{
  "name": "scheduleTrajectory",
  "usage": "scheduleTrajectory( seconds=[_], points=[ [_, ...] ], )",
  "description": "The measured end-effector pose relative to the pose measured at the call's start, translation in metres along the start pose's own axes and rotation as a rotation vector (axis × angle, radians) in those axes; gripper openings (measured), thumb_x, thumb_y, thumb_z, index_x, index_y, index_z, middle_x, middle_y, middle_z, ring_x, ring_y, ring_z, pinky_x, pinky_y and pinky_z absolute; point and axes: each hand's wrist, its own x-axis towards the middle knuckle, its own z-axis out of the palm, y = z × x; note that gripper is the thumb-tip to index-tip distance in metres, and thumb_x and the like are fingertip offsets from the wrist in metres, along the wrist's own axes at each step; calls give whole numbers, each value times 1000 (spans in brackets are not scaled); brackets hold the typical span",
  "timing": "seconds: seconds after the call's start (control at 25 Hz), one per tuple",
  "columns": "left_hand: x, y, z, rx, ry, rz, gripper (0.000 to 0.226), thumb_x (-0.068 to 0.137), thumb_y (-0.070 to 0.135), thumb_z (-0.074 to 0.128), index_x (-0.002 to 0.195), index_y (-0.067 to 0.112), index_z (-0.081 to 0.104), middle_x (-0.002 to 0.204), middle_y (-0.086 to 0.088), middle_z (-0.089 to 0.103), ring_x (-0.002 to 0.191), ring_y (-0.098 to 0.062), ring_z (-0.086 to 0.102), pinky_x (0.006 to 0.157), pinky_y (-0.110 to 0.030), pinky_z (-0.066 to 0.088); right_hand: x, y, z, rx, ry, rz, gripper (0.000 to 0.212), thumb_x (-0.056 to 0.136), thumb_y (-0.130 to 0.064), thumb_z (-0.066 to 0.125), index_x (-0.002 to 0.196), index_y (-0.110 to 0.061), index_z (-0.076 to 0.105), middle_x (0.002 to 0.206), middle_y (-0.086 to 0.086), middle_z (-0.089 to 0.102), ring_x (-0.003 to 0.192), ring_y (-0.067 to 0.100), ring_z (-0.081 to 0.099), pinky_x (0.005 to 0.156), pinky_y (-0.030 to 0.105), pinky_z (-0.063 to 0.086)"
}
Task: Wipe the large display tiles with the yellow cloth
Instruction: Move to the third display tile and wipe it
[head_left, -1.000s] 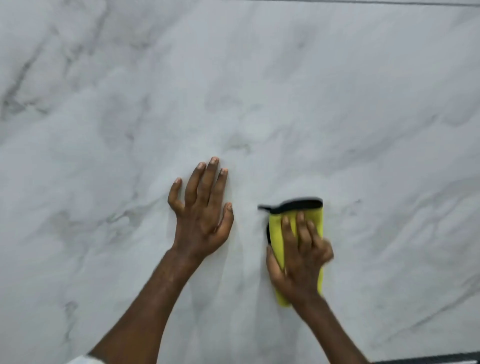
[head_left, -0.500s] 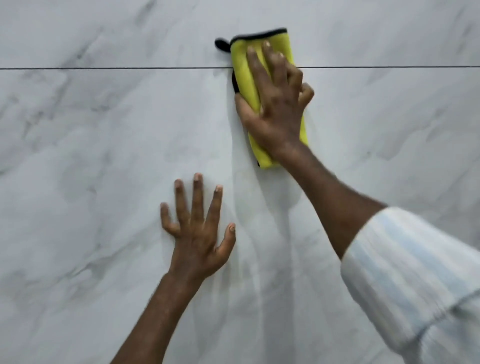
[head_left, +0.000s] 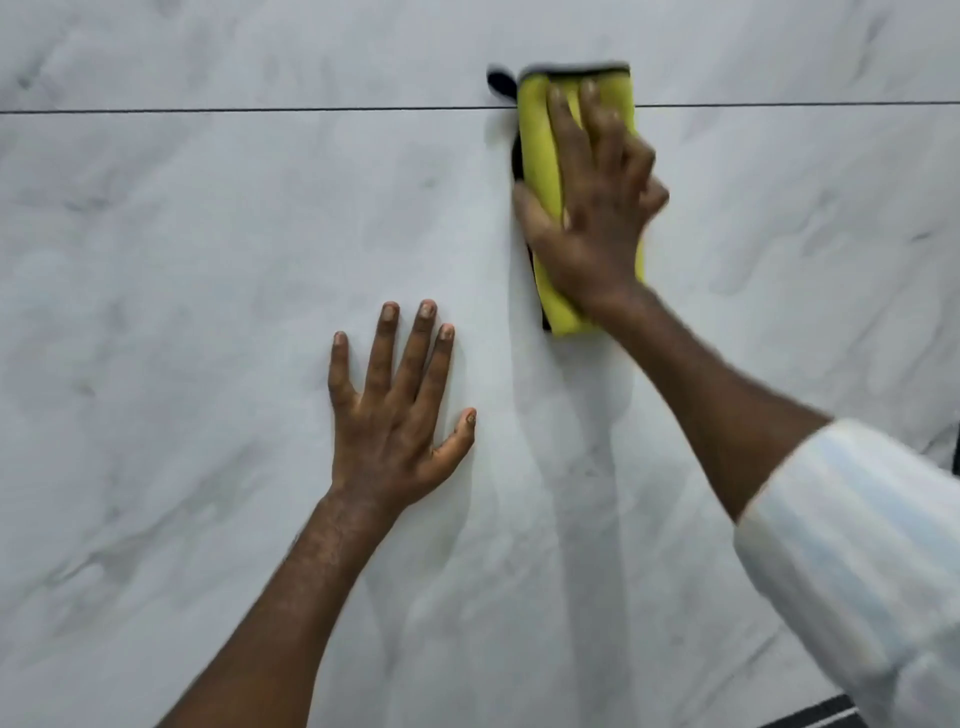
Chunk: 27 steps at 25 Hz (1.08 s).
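A large white marble-patterned display tile (head_left: 208, 312) fills the view. A thin dark joint (head_left: 260, 110) runs across near the top, with a second tile (head_left: 260, 47) above it. My right hand (head_left: 592, 208) presses the folded yellow cloth (head_left: 540, 150) with black trim flat against the tile, its fingers lying straight over the cloth. The cloth's top end crosses the joint. My left hand (head_left: 400, 410) rests flat on the lower tile with fingers spread, to the lower left of the cloth and apart from it.
A dark strip (head_left: 831, 719) shows at the bottom right corner, past the tile's edge. A small dark patch (head_left: 956, 452) sits at the right edge. My striped white sleeve (head_left: 857, 545) covers the right forearm.
My right hand has swept the cloth upward from beside the left hand to the joint line, then slipped slightly lower in the last half second. The left hand stays flat in place.
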Motion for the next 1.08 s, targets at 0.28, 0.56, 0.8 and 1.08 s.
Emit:
scheduleTrajectory(
  seconds=[0.28, 0.56, 0.8, 1.08],
  points=[
    [0, 10, -10, -76, -12, 53, 72, 102, 41, 51, 162, 6, 35, 171, -20, 22, 158, -45, 21, 120, -76, 13, -130, 37, 10, -66, 52, -98, 71, 94, -52, 58, 158, -26, 42, 166, 3, 36, 148, 24, 34, 106, 55, 35],
    [-99, 58, 4, -108, -188, 448, 78, 95, 49, 59, 161, 12, 40, 171, -8, 31, 159, -32, 27, 124, -65, 16, -370, 77, 16, -36, -120, 77, 66, 101, -54, 48, 157, -25, 32, 163, 3, 30, 143, 32, 37, 96, 63, 42],
    [-113, 61, 16, -51, -148, 414, 76, 102, 49, 51, 164, 10, 32, 171, -10, 31, 158, -37, 25, 127, -64, 8, -331, 59, 5, 84, -136, 151, 73, 95, -49, 57, 158, -21, 32, 165, 11, 30, 149, 33, 29, 112, 49, 28],
    [-126, 93, 14, -187, -126, 284, 68, 101, 43, 52, 160, 10, 42, 170, -12, 29, 158, -36, 26, 120, -63, 13, -499, 85, 26, -24, -194, 217, 79, 102, -56, 44, 166, -26, 9, 166, 8, 16, 150, 32, 21, 106, 59, 31]
  ],
)
